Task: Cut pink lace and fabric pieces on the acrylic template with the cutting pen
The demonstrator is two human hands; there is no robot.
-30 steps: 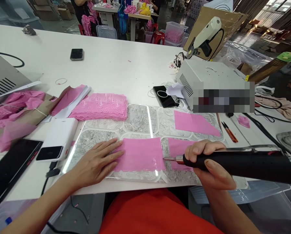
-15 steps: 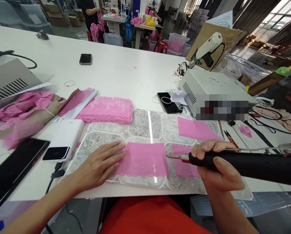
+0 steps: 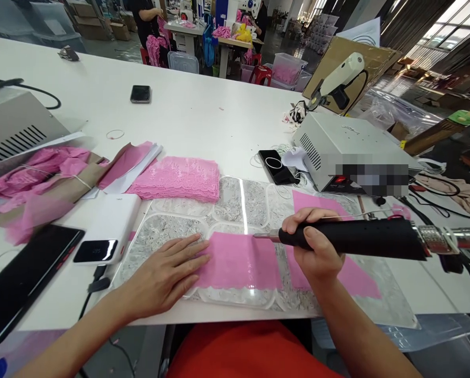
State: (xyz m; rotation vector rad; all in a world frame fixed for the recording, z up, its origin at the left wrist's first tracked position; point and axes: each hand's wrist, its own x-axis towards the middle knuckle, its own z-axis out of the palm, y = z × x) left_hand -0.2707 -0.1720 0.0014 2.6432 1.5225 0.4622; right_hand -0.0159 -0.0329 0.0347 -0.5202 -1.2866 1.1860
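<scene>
My left hand (image 3: 171, 273) lies flat, fingers stretched out, its fingertips on the left edge of a rectangular piece of pink fabric (image 3: 238, 265). Wrapped around a black-handled tool with a thin metal tip (image 3: 353, 239) is my right hand (image 3: 317, 244). The tool lies nearly level and its tip points left, over the upper right part of that fabric; whether it touches cannot be told. Under the fabric is a grey marbled mat (image 3: 171, 226) with clear rounded frames. Another pink piece (image 3: 356, 278) lies below my right hand, and one more (image 3: 313, 199) behind it.
A stack of pink lace fabric (image 3: 179, 178) sits at the mat's back left, near a white power bank (image 3: 112, 215) and a large black phone (image 3: 30, 283). A grey box (image 3: 353, 144) and a black phone (image 3: 276, 167) stand at right. Other people work behind the table.
My right hand has moved left and slightly up with the tool, bringing its tip from the fabric's right edge to above the fabric. My left hand stays on the fabric.
</scene>
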